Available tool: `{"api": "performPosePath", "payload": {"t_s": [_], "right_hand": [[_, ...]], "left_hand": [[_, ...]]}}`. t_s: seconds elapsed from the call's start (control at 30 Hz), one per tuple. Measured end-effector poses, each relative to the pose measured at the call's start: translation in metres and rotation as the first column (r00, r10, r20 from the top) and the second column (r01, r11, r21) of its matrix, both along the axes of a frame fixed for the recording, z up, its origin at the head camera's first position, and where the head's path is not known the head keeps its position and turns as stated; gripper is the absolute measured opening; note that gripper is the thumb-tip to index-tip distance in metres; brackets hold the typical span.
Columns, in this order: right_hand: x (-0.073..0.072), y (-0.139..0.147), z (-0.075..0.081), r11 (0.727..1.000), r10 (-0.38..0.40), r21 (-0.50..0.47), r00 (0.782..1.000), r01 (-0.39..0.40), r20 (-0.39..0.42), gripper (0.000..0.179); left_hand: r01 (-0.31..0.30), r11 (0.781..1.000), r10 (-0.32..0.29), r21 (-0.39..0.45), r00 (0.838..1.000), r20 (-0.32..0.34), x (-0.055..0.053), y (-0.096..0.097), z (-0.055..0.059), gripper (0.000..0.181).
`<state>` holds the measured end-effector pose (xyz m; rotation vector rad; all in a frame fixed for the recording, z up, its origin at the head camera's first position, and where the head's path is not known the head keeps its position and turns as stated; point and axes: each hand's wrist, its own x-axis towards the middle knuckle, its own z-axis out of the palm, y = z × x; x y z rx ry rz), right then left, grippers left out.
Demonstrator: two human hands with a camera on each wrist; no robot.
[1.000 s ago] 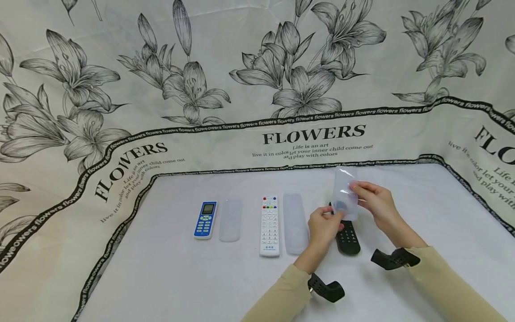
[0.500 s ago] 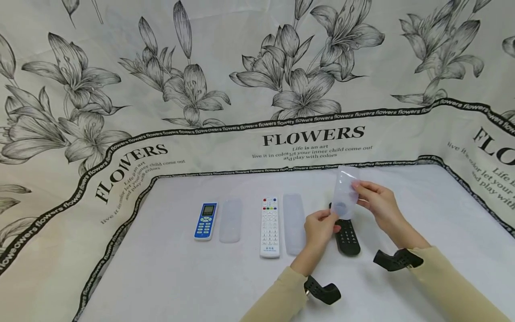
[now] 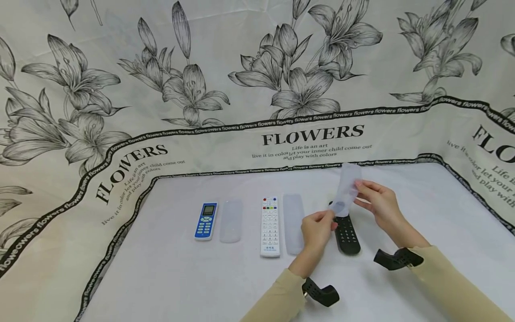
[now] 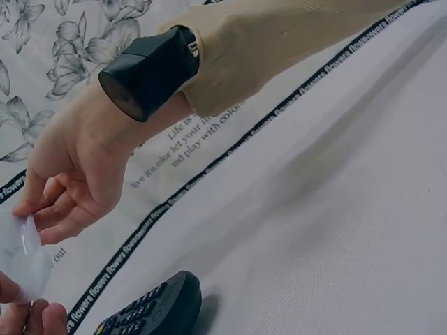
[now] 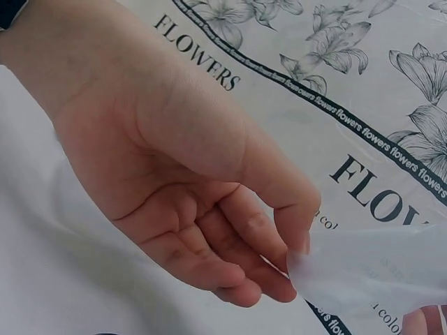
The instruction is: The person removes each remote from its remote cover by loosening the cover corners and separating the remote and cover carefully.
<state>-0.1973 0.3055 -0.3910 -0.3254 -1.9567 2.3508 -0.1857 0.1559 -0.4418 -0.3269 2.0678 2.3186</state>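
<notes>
A translucent plastic remote control cover (image 3: pixel 349 182) is held up between both hands, over the far end of a black remote control (image 3: pixel 348 238). My left hand (image 3: pixel 315 231) pinches its lower left corner between thumb and fingers. At its right edge, my right hand (image 3: pixel 380 203) pinches the film; the right wrist view shows thumb and index tip on the end of the cover (image 5: pixel 370 272). The black remote lies buttons up on the table, its far part hidden behind the cover and left fingers. Its rounded near end (image 4: pixel 178 296) shows in the left wrist view.
Left of the hands, a white remote (image 3: pixel 269 228) lies beside a long translucent cover (image 3: pixel 293 221). Farther left, a blue remote (image 3: pixel 205 221) lies beside a shorter translucent cover (image 3: pixel 230 221). A flower-printed cloth (image 3: pixel 217 152) rises behind the white table (image 3: pixel 161 277).
The held cover has shifted slightly right and tilted, its upper end leaning rightward. My left hand has moved a little left and down, uncovering more of the black remote. Both hands keep their pinch.
</notes>
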Motion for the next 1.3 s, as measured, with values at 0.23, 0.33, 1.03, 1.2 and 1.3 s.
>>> {"api": "performPosePath", "payload": {"t_s": [0.23,0.33,1.03,1.2,1.3], "right_hand": [[-0.003,0.005,-0.005,0.997,-0.001,-0.083,1.0,0.001,0.002,0.013],[-0.004,0.005,-0.008,0.996,0.003,-0.093,1.0,-0.003,0.008,0.014],[-0.004,0.009,-0.013,0.953,0.105,-0.289,0.994,-0.093,0.025,0.019],[-0.005,0.002,-0.014,0.95,0.118,-0.294,0.993,-0.107,0.02,0.02],[-0.005,0.0,-0.012,0.945,0.123,-0.306,0.992,-0.116,0.004,0.018]], "left_hand": [[0.092,0.99,-0.081,0.106,0.992,-0.099,-0.003,0.003,-0.003,0.01],[0.134,0.982,-0.118,0.131,0.985,-0.124,-0.004,0.001,-0.004,0.012],[0.321,0.881,-0.264,0.347,0.943,-0.202,-0.005,0.001,-0.009,0.017],[0.196,0.867,-0.136,0.457,0.977,-0.162,-0.004,0.004,-0.007,0.016],[0.192,0.861,-0.135,0.471,0.979,-0.153,-0.004,0.003,-0.003,0.024]]}}
